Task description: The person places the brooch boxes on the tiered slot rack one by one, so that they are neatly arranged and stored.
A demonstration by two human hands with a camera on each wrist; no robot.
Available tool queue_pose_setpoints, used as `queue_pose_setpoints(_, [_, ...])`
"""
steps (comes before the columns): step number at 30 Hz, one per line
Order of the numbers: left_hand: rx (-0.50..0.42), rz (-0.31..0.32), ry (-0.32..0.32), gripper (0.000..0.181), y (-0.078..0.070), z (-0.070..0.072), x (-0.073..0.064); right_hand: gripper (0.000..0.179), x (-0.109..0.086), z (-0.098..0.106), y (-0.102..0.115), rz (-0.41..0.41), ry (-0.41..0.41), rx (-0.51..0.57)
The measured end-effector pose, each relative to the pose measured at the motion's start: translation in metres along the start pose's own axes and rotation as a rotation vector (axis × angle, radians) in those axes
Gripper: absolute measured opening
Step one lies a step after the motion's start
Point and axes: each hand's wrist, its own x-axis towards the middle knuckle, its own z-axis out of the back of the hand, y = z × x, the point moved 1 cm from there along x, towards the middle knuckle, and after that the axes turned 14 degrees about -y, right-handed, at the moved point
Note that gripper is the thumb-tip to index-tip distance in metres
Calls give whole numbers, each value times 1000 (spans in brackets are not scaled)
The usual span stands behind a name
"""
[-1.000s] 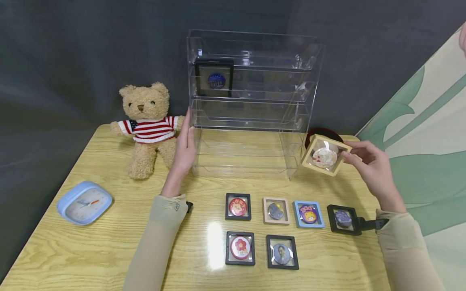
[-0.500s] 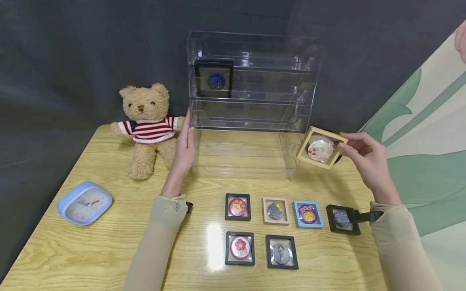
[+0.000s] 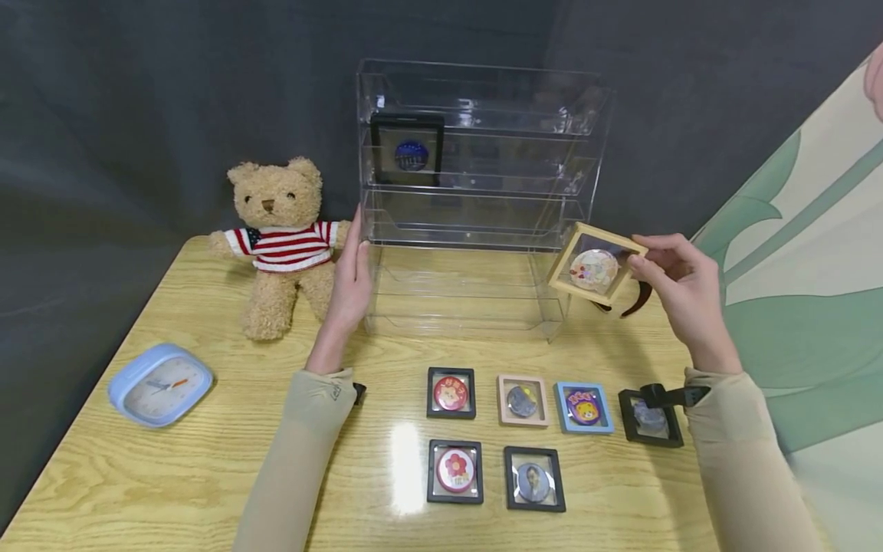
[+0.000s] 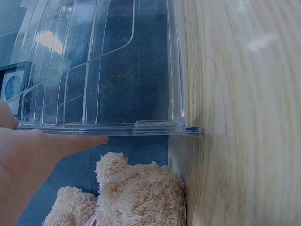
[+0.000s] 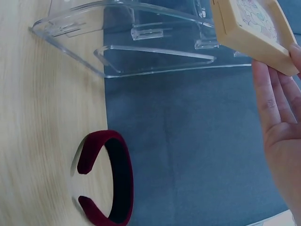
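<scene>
Dark cloth backdrop [image 3: 172, 92] across the rear; wood-grain worktop [image 3: 172, 491] in front; leaf-print panel [image 3: 821, 337] on R. Clear tiered rack [image 3: 483, 218] stands upright at worktop's rear, approx. centre. Teddy bear [image 3: 279, 249] w/ striped top sits just L of it.

L hand [image 3: 350, 280]: fingers straight, flat agst rack's L side, not curled round it. R hand [image 3: 679, 291]: fingers pinch the R edge of pale wood frame [image 3: 596, 268] w/ round badge inside. Frame's tilted, held up off worktop by rack's lower R side; touching rack or not, can't tell.

Blue clock [image 3: 162, 385] at far L, in front of bear. Dark-red headband [image 5: 126, 176] on worktop R of rack, mostly hidden behind wood frame in head view.

Other badge frames: blue-badge frame [image 3: 408, 150] in upper tier, L end. Nearer row, L to R: red-badge frame [image 3: 451, 392], pink frame [image 3: 523, 400], blue frame [image 3: 585, 408], black frame [image 3: 650, 426] partly under R wrist strap [image 3: 676, 396]. Nearest row: flower-badge frame [image 3: 456, 471], then portrait-badge frame [image 3: 534, 479].
</scene>
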Motion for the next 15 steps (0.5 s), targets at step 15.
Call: queue_pose_setpoints(15, [0, 19, 2, 56, -1, 0, 0, 26, 8, -16, 3, 11, -32, 18])
